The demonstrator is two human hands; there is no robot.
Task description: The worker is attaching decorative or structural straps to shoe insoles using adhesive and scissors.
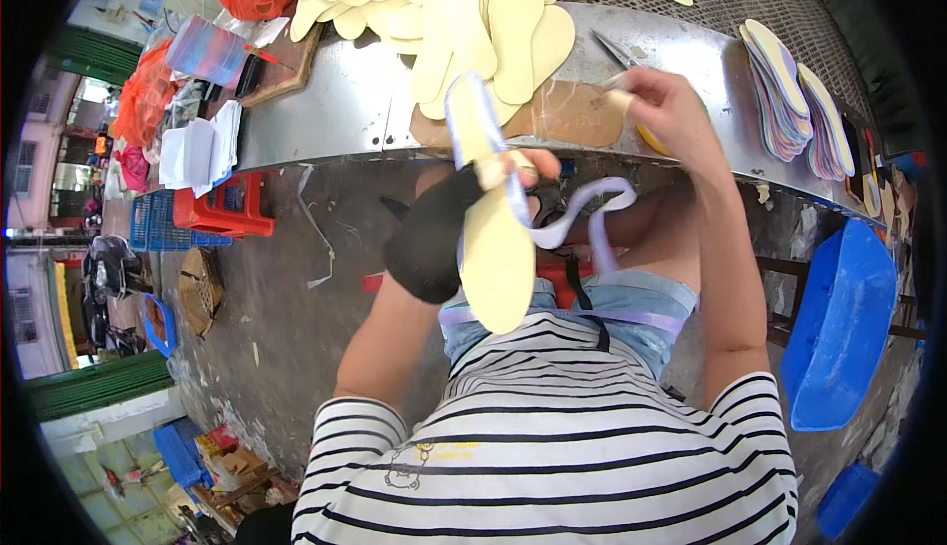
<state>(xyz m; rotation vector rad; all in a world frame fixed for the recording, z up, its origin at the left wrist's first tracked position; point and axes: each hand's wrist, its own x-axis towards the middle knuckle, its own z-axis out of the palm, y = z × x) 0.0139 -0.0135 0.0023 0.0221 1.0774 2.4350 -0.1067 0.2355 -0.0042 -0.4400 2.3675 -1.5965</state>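
My left hand [434, 234], in a black fingerless covering, holds a pale yellow insole [501, 274] upright above my lap. Its fingers and thumb close around the narrow middle. Lavender ribbon [473, 101] lines the insole's upper edge, and a loose length of the ribbon [582, 205] trails off toward my right thigh. My right hand [676, 116] is raised over the near table edge, apart from the insole. Its thumb and forefinger, with pale wraps on the tips, are pinched together; whatever lies between them cannot be made out. A brown pad [567, 116] lies beside it on the table.
A heap of yellow insoles [493, 27] covers the metal table [326, 116]. Stacked lavender-edged insoles [774, 91] stand at the right. A pointed metal blade [614, 49] lies beyond my right hand. A red stool [232, 208] is at left, a blue tub [838, 328] at right.
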